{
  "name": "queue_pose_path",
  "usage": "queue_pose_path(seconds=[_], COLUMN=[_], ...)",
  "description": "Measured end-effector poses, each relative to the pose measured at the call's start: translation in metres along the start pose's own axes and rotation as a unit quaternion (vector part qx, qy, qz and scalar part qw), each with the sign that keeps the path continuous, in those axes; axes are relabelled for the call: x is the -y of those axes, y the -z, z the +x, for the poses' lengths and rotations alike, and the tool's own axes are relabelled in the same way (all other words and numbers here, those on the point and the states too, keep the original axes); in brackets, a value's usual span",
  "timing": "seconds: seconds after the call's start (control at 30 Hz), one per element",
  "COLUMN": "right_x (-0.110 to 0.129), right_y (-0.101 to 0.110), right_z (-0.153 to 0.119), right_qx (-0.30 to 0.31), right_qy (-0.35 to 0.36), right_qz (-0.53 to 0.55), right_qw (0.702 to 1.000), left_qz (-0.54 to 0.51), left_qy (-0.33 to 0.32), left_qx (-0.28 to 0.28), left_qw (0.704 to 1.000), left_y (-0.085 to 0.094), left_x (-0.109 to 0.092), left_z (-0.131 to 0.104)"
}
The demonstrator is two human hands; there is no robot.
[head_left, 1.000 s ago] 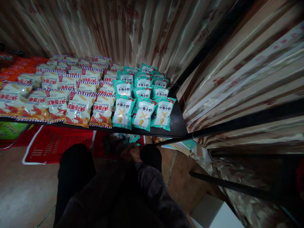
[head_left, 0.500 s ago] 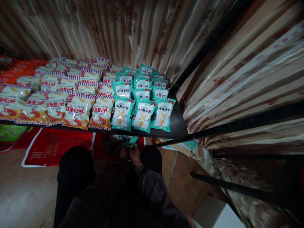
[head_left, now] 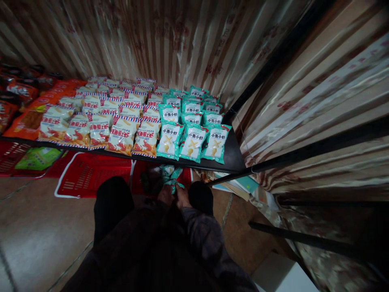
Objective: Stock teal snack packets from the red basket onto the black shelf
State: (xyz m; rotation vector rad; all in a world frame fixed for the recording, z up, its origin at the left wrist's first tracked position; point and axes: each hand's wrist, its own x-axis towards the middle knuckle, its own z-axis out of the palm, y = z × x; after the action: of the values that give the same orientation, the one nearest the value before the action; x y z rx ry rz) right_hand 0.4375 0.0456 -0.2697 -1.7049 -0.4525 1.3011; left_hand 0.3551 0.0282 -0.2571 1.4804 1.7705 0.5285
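Low between my knees, my left hand (head_left: 165, 195) and my right hand (head_left: 183, 197) are close together. Both are closed on a teal snack bag (head_left: 174, 183), whose front I cannot read from here. Just beyond them, more teal packs lie in a red basket (head_left: 139, 172), partly hidden under the shelf edge. Above, teal-and-white snack bags (head_left: 192, 142) stand in rows at the right end of a dark shelf (head_left: 234, 152).
White-and-orange snack bags (head_left: 121, 136) fill the shelf's middle, with orange packs (head_left: 33, 119) further left. Another red basket (head_left: 91, 172) is on the floor. Dark metal bars (head_left: 304, 154) and a pleated curtain (head_left: 182, 48) border the right and back. Papers (head_left: 240, 184) lie beneath the shelf.
The view has shifted left, bringing more orange packs in. My hands have lifted slightly, and the teal bag between them shows more clearly.
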Motion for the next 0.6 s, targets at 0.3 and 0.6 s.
queue_pose_path(seconds=[0.3, 0.6], right_x=[0.012, 0.022], right_y=[0.008, 0.013], right_z=[-0.026, -0.049], right_qx=[-0.066, -0.079], right_qy=[0.011, 0.008], right_qz=[0.053, 0.107], right_qw=[0.996, 0.991], left_qz=[-0.062, -0.163], left_qy=[-0.013, 0.059], left_qx=[-0.061, -0.097], left_qw=[0.996, 0.980], left_y=[0.010, 0.011], left_x=[-0.017, -0.021], left_z=[-0.031, -0.044])
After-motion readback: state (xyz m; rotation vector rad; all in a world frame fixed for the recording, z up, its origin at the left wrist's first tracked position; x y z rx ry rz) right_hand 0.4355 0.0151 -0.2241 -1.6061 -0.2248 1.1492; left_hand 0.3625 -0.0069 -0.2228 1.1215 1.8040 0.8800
